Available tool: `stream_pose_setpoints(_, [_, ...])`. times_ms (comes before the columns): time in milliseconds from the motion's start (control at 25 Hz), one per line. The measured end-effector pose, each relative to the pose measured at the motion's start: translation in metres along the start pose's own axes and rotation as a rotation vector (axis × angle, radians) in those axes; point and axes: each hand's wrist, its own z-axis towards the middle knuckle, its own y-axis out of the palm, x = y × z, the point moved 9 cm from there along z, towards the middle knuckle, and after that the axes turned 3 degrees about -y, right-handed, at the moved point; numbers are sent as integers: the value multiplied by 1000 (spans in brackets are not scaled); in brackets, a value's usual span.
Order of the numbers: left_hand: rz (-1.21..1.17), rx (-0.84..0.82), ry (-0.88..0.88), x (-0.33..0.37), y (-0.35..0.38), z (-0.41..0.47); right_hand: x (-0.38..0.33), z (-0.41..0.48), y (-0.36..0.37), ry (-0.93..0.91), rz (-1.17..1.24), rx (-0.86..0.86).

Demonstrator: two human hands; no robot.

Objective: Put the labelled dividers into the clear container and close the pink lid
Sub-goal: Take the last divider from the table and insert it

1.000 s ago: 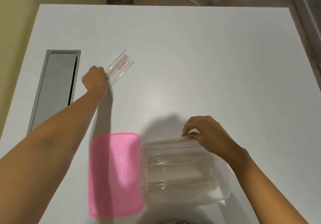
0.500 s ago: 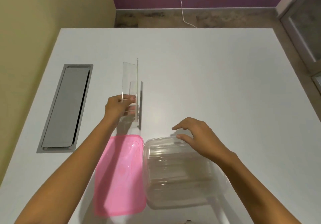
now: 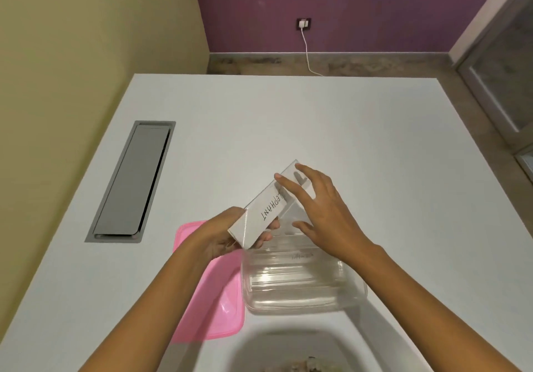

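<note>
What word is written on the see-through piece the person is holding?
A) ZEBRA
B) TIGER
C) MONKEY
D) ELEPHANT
D. The label on the clear divider shows the handwritten letters "EPHANT", with the start hidden under a finger of the right hand, so it reads ELEPHANT. The left hand holds the divider's near end above the clear container.

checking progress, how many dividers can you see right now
1 clearly: the divider labelled ELEPHANT, held by the left hand above the clear container's far edge, right hand on it. More seem to lie inside the container, too transparent to count.
</note>
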Motion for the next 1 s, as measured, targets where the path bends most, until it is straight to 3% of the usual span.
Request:
stream_pose_setpoints(160, [247,-73,-59,-25,20,-18,-16,-9,-2,-157,-67,49])
stream_pose_setpoints(280, [429,-9,32,-28,20,-24,-22,-18,-2,-268,-140,74])
stream_pose_setpoints(440, [488,-106,124,-29,38,-30,-30,-27,-3,-342,-114,66])
stream_pose_setpoints(520, [442,-108,161,-29,43,-28,-31,-31,-8,-257,25,111])
stream_pose_setpoints(680, [207,33,286,-25,40,-23,-4,-47,-10,209,644,281])
stream_pose_setpoints(800, [76,87,386,-23,39,-19,2,-61,20,405,888,84])
stream_pose_setpoints(1000, [44,115,460,-28,41,-17,-2,-78,46,418,957,-168])
